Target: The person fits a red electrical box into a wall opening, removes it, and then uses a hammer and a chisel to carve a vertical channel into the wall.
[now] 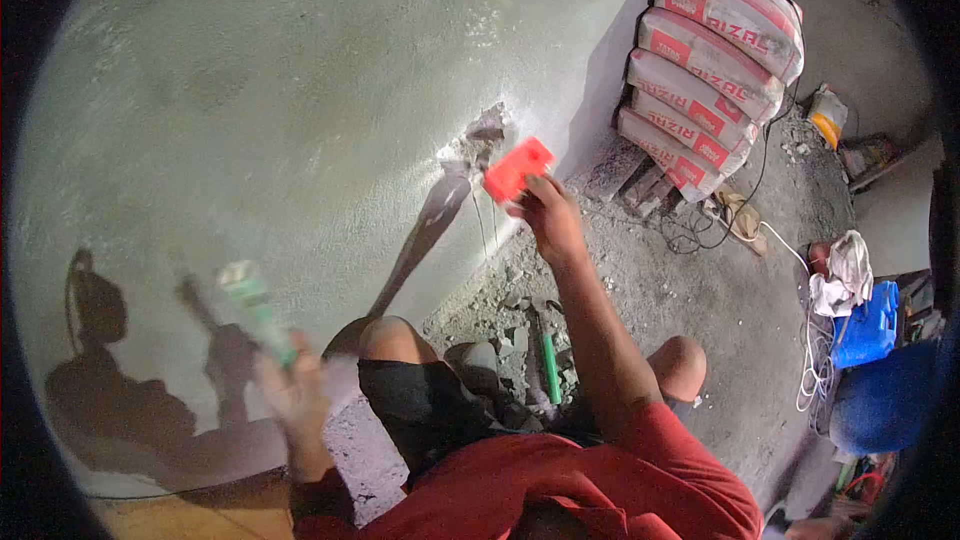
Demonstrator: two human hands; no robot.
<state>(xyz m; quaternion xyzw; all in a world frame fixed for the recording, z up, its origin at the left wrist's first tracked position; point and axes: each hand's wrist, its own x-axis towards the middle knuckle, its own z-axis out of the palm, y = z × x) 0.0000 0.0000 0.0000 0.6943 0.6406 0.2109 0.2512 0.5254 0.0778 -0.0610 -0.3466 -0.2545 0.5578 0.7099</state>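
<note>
My right hand (547, 215) grips an orange-red electrical box (519, 169) by its lower edge. The box is just right of and below a rough hole (487, 130) chipped in the grey plastered wall (300, 120). Over on the left, my left hand (293, 390) is closed round a long green object with a pale end (252, 302); motion blur hides its exact kind. Between my knees, a hammer with a green handle (551, 368) lies on the rubble. A dark shadow runs down the wall from the hole.
Several stacked cement bags (705, 70) stand against the wall at the right. Black cable and a white cord (810, 360) trail over the dusty floor (720, 310). A blue container (868, 325) with a cloth (843, 275) beside it is at far right. Broken debris lies along the wall's foot.
</note>
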